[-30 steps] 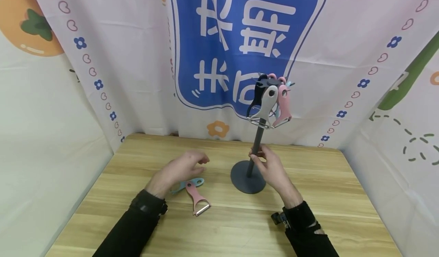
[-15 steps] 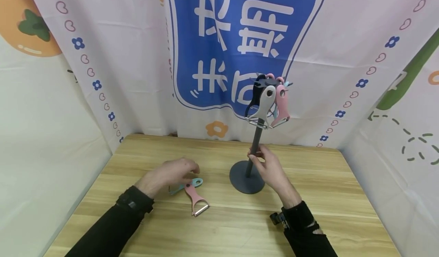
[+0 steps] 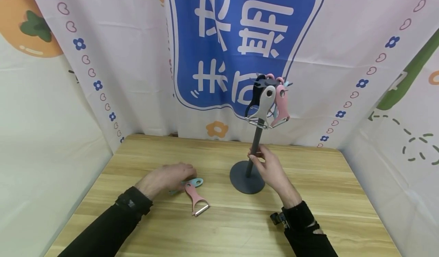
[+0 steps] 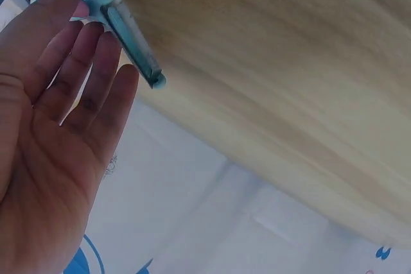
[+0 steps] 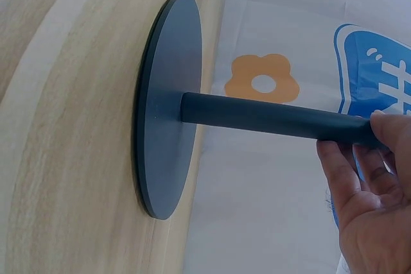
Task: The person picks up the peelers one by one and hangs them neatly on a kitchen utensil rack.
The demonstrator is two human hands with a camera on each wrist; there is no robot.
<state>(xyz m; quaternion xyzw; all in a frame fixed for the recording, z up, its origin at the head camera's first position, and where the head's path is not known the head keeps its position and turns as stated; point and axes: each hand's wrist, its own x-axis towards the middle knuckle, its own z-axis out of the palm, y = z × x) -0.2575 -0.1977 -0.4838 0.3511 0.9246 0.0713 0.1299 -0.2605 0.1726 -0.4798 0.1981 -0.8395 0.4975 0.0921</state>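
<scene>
A pink peeler [image 3: 193, 193] lies on the table across a light blue peeler [image 3: 197, 182], its metal blade toward the front. My left hand [image 3: 168, 177] is right at these two, fingers reaching down over the blue one and hiding part of it. In the left wrist view the thumb and fingers stand apart beside the blue peeler's head [image 4: 131, 42]. With thumb and fingertips my right hand [image 3: 274, 173] pinches the dark grey pole of an upright display stand [image 5: 270, 119]. From the stand's top hang a white peeler [image 3: 266, 103], a pink hanging peeler [image 3: 282, 103] and a black peeler [image 3: 255, 97].
The stand's round base [image 3: 240, 179] rests on the wooden table [image 3: 233, 226]. A printed curtain [image 3: 147, 77] hangs close behind the table's back edge, with pale fabric walls on both sides. Another bit of light blue shows behind the hanging peelers.
My left hand has drawn back to the left and come down onto the lying peelers. The right hand keeps its hold on the pole.
</scene>
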